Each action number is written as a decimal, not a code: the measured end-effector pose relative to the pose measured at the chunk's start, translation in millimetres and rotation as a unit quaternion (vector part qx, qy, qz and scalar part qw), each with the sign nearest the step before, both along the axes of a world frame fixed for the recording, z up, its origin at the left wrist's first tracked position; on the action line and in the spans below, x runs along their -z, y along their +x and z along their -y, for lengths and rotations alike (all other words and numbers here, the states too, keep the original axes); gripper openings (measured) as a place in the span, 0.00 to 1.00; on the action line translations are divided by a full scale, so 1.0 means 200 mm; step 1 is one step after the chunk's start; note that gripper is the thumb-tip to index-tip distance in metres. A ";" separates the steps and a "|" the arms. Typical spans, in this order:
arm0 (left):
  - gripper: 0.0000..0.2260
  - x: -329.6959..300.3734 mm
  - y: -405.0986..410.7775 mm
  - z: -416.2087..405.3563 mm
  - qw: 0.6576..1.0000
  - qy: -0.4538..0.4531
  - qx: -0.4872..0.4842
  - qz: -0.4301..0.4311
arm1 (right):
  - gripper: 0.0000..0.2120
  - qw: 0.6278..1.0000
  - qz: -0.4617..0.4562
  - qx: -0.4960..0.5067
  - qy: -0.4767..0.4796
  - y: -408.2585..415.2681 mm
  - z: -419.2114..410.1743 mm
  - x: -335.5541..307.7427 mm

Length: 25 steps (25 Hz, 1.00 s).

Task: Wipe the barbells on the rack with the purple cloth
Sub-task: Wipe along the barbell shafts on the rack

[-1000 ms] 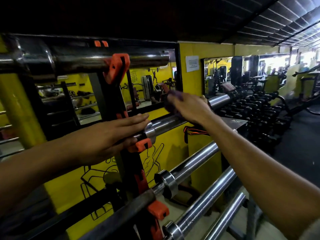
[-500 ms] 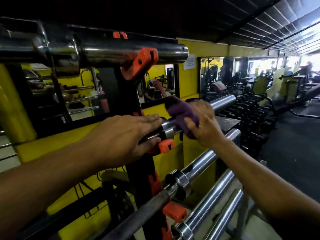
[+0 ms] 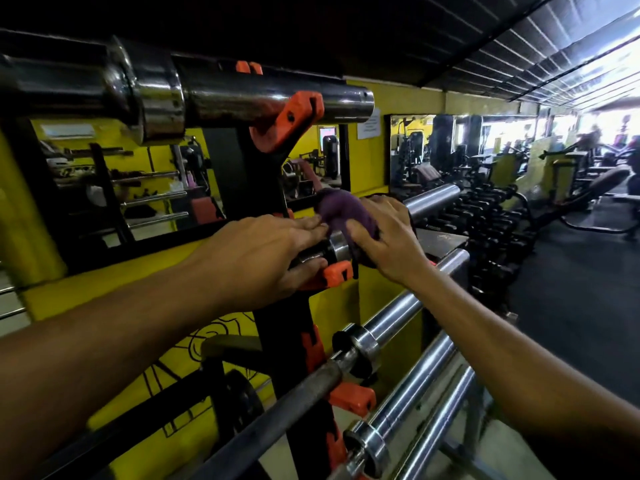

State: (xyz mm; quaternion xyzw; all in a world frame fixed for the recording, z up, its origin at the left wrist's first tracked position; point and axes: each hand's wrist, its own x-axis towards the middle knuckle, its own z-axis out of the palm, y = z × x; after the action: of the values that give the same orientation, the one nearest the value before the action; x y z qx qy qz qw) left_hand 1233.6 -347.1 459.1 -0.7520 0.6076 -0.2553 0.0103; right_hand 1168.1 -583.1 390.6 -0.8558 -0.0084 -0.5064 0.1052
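— Where the black steel rack upright with orange plastic cradles (image 3: pixel 277 327) stands against the yellow wall (image 3: pixel 372 157), what rests on it?

— Chrome barbells, stacked in tiers. Topmost and biggest in view: a thick dark-chrome barbell sleeve with a wide collar (image 3: pixel 242 97), lying across the highest orange cradle (image 3: pixel 289 121), blunt end jutting right of the upright. Below the middle cradle, three more bright chrome sleeves (image 3: pixel 398 313) slanting away to the right of the upright, and one dull grey knurled bar shaft (image 3: pixel 277 407) crossing the upright low down.

— And the bar at the middle cradle?

— A polished chrome barbell (image 3: pixel 431 200), seated in the small orange hook (image 3: pixel 337 275) just right of the upright, far end pointing toward the black dumbbell racks (image 3: pixel 485 216).

— Hands?

— Left hand (image 3: pixel 256 258) laid over the bar right at the upright: fingers stretched along the top, thumb curled underneath, clasping the shaft beside its collar. Right hand (image 3: pixel 384 237) just right of the upright, fingers curled round a crumpled purple cloth (image 3: pixel 343 211), pressing it onto the bar sleeve next to the collar.

— The cloth, exactly?

— Bunched over the top of that middle sleeve, immediately right of the upright, touching the left fingertips, under the right palm.
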 end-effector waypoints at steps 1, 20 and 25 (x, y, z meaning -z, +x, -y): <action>0.27 0.00 0.00 0.00 1.000 0.003 -0.002 0.001 | 0.23 0.999 0.034 0.007 -0.017 -0.02 0.06 0.08; 0.24 0.03 -0.12 -0.01 0.993 -0.098 0.034 -0.052 | 0.15 0.894 -0.087 -0.176 0.403 -0.56 -0.07 0.00; 0.38 0.28 -0.58 0.17 0.896 -0.185 0.145 -0.377 | 0.06 0.837 -0.137 -0.230 0.478 -0.79 -0.01 -0.13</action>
State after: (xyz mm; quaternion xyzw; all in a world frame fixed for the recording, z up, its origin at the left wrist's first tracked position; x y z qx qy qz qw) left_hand 1117.6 -380.9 402.7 -0.6840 0.6098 -0.0595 -0.3960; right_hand 1010.8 -580.8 415.8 -0.7331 0.0525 -0.2865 0.6146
